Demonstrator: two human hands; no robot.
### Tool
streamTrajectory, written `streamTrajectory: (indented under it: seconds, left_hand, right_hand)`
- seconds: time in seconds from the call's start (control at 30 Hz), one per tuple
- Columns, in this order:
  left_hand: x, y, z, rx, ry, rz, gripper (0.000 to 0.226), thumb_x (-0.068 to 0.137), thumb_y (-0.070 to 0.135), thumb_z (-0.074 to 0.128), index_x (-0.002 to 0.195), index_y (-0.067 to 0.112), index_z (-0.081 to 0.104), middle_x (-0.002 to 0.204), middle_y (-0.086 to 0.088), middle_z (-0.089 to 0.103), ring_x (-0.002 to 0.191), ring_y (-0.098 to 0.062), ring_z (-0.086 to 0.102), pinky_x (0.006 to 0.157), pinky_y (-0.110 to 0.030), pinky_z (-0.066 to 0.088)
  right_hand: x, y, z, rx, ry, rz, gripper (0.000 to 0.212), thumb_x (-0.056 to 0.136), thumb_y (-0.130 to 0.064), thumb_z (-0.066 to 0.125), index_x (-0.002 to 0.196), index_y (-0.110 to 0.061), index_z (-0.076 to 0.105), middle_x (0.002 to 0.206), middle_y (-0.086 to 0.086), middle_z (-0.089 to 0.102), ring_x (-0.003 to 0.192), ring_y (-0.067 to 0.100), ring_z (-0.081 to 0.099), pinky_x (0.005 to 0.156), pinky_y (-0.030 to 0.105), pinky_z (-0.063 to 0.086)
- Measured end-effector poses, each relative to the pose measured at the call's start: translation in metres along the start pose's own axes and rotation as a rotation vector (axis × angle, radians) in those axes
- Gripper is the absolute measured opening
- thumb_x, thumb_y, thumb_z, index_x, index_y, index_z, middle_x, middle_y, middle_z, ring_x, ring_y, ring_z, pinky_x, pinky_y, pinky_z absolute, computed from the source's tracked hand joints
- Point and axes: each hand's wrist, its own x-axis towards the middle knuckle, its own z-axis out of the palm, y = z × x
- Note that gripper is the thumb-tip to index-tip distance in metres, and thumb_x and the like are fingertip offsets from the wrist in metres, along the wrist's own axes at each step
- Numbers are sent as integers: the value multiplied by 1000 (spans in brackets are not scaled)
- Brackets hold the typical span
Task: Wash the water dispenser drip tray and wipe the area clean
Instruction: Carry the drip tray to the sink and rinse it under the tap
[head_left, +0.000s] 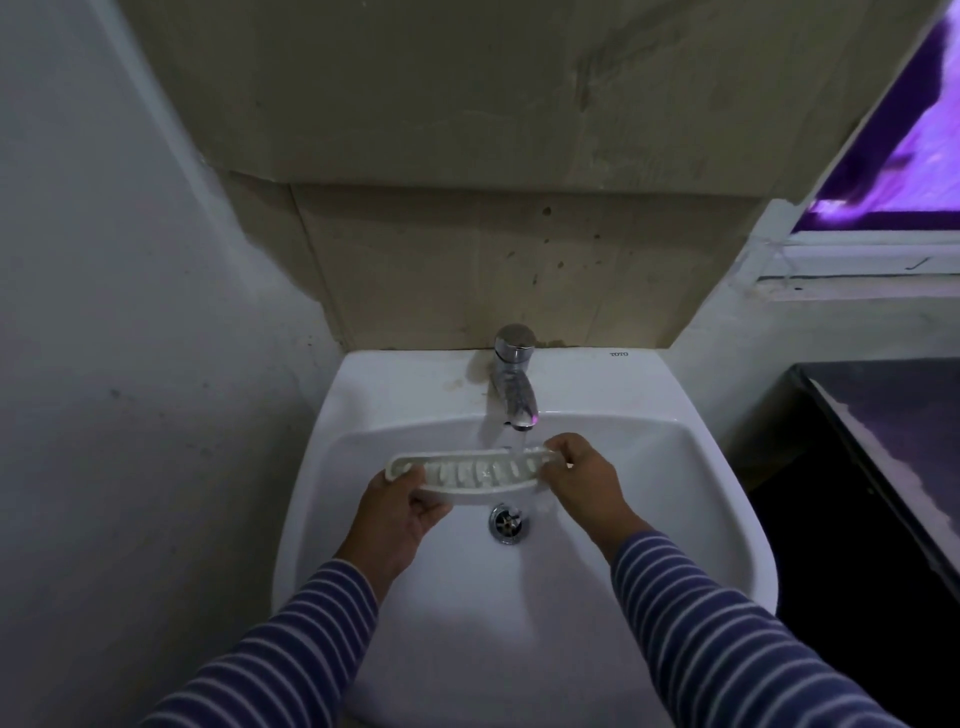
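Two striped sleeves (291, 639) reach in from the near edge, across the front rim of a white sink (405, 384). The left hand (395, 512) has its fingers curled round the left end of the drip tray (467, 470). The right hand (582, 478) pinches the right end, so the hands sit apart with the tray stretched between them. The tray, a long, slotted white piece, is held level above the basin and clear of its walls, with open bowl on both sides and toward the person. Just below and behind it lies one round metal drain (508, 522). A stream of water (515, 444) falls onto the tray near its right end from one chrome tap (514, 379) on the back ledge. A pale wall (130, 364) stands close on the left; a dark counter edge (852, 467) stands on the right, with a gap between it and the sink. Further up is one window (904, 156). In all: two hands, one tray, one drain, one tap.
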Motion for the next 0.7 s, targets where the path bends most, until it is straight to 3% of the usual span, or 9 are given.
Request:
streamTrajectory:
  seconds: [0.1, 0.23, 0.37, 0.53, 0.63, 0.7]
  left_hand:
    - [-3, -1, 1, -8, -1, -7, 10, 94, 8, 53, 102, 8, 59, 93, -15, 69, 81, -26, 69, 56, -34, 58]
    - [-5, -2, 2, -13, 2, -6, 8, 95, 9, 53, 99, 9, 60, 90, -14, 70, 77, -24, 70, 56, -34, 58]
    - [-5, -2, 4, -24, 1, -8, 8, 94, 8, 53, 98, 10, 60, 87, -13, 71, 74, -23, 72, 56, -35, 58]
    - [-7, -6, 6, -34, -3, -17, 9, 94, 9, 54, 101, 8, 60, 95, -15, 70, 83, -26, 70, 59, -36, 59]
    - [-7, -6, 8, -53, -11, -19, 12, 94, 8, 54, 105, 8, 59, 100, -16, 68, 89, -28, 67, 60, -37, 60]
    - [-7, -7, 11, -45, -29, -28, 12, 94, 7, 53, 105, 8, 58, 100, -16, 68, 88, -28, 68, 61, -37, 59]
  right_hand:
    - [1, 0, 2, -137, 80, -57, 5, 88, -17, 56, 86, -13, 57, 78, 3, 61, 66, 16, 55, 52, 23, 40]
    - [5, 0, 5, -263, 139, -116, 25, 90, -20, 57, 68, -16, 46, 69, 1, 53, 56, 10, 46, 46, 19, 31]
    - [8, -4, 7, -182, 109, -51, 14, 85, -12, 56, 76, -15, 47, 81, 5, 53, 62, 14, 48, 49, 20, 33]
    - [8, -1, 3, -220, 101, -113, 29, 95, -32, 49, 70, -18, 44, 75, 2, 50, 64, 17, 48, 50, 23, 29]
    - [7, 0, 6, -224, 19, -114, 11, 87, -21, 56, 87, -17, 46, 91, 2, 46, 74, 16, 48, 59, 23, 36]
    - [6, 2, 7, -246, 56, -128, 12, 87, -23, 57, 92, -21, 46, 95, 1, 46, 77, 17, 50, 63, 26, 39]
